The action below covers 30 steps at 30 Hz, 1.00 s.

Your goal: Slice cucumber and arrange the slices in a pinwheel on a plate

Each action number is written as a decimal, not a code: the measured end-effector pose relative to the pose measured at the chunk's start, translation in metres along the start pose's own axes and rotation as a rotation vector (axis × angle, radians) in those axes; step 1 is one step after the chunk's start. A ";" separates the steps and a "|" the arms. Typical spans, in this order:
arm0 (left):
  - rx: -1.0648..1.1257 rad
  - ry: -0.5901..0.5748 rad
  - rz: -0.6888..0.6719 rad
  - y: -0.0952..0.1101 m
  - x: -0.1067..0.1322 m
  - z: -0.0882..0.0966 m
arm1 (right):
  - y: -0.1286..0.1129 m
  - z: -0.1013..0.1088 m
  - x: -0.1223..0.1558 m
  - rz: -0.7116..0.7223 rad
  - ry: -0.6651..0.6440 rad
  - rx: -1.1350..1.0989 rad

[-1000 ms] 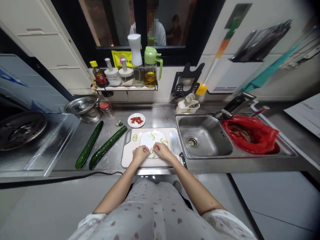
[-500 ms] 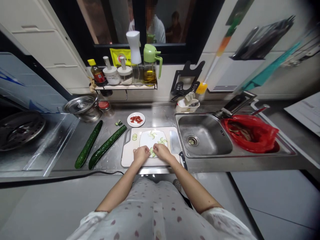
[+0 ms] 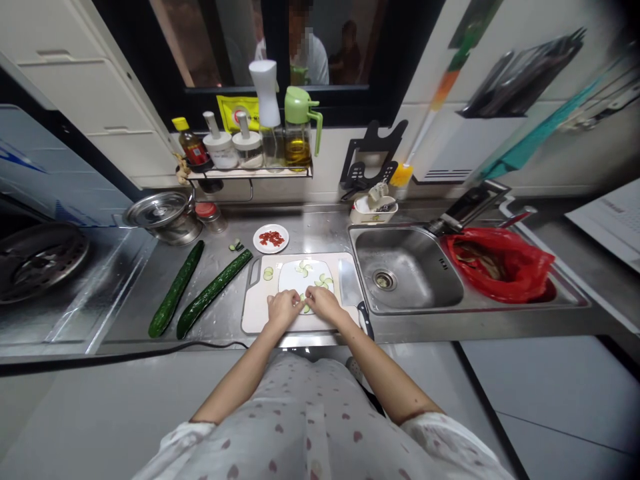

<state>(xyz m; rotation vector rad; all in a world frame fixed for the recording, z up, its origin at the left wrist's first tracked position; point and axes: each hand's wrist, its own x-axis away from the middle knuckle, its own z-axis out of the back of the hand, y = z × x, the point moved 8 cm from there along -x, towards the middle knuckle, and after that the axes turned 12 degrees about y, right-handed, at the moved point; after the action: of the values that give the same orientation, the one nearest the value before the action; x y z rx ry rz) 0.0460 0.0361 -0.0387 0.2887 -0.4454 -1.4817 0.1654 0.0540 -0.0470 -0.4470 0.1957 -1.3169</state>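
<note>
A white plate (image 3: 295, 275) with thin cucumber slices (image 3: 302, 269) lies on a pale cutting board (image 3: 256, 308) at the counter's front edge. My left hand (image 3: 281, 309) and my right hand (image 3: 324, 303) rest together over the plate's near rim. The fingertips of both hands are pinched around a few cucumber slices (image 3: 305, 306) between them. One loose slice (image 3: 269, 273) lies on the board left of the plate. A cleaver (image 3: 349, 285) lies on the board's right side, just beside my right hand.
Two whole cucumbers (image 3: 213, 292) lie left of the board, with cut ends (image 3: 235, 245) and a small dish of red chilli (image 3: 271, 239) behind. A steel sink (image 3: 407, 277) and a red bag (image 3: 503, 264) are to the right. A pot (image 3: 163, 215) stands far left.
Both hands have crept slightly closer together over the slices. The view has shifted a little; nothing else moved.
</note>
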 end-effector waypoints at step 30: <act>-0.049 -0.049 0.048 -0.002 -0.009 -0.006 | 0.004 -0.002 -0.001 -0.023 0.011 -0.015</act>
<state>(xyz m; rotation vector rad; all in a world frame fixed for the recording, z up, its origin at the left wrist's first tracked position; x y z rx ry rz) 0.0467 0.0441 -0.0458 0.2025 -0.4516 -1.4530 0.1676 0.0551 -0.0507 -0.4556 0.2105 -1.3413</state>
